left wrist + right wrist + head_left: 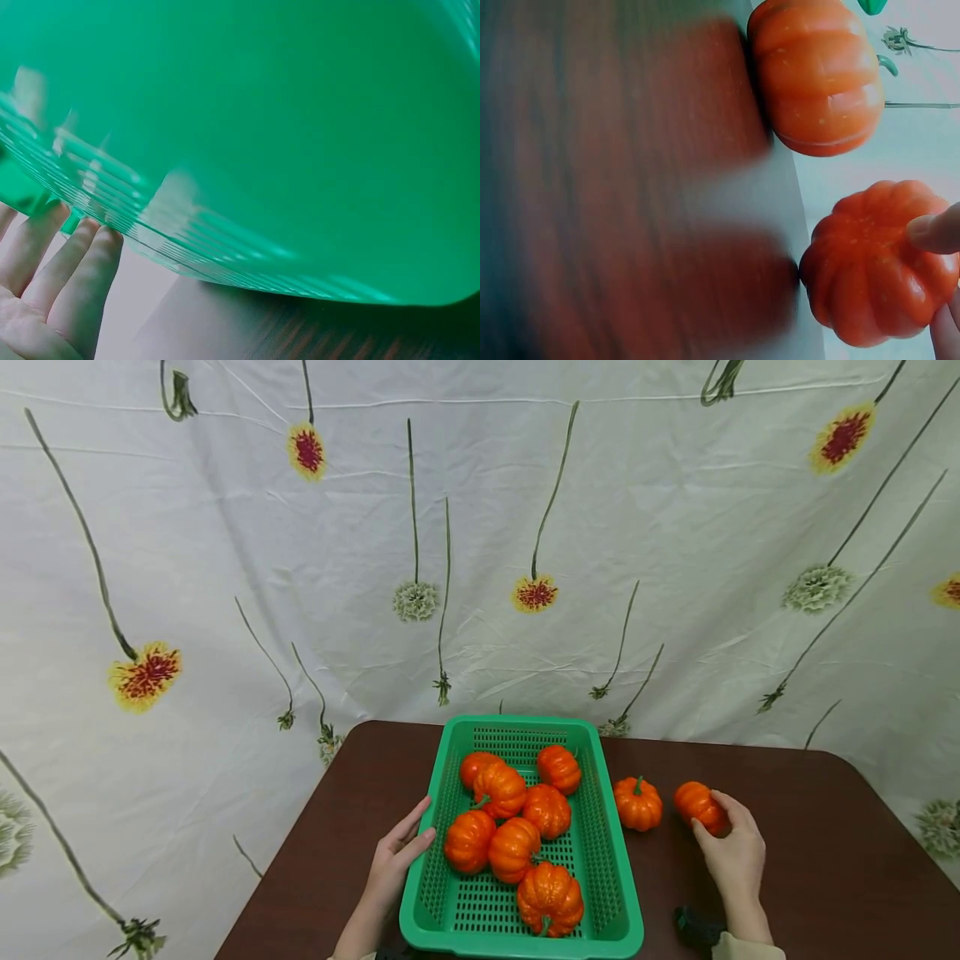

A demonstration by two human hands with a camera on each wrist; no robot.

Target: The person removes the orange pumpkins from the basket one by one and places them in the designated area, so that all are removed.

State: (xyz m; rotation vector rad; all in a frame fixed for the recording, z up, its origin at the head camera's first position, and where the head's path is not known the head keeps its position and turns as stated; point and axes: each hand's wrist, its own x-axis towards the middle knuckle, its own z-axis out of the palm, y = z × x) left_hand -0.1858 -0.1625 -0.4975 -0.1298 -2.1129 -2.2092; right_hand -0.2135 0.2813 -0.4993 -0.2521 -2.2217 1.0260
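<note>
No text, brand, number or sign is legible, as far as the blurry wrist views tell.

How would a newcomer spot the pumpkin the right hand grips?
On the dark brown table, find the green basket. To its right in the head view sits a loose orange pumpkin; the target pumpkin is the next one, farther right. Unlike that neighbour, it shows no stem and is gripped by the right hand.

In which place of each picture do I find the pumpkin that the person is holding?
Head: held pumpkin, lower right, right of the basket.
Left wrist: not in this picture.
Right wrist: held pumpkin, lower right, below another pumpkin.
Shared landmark: the dark table, seen in all three.
</note>
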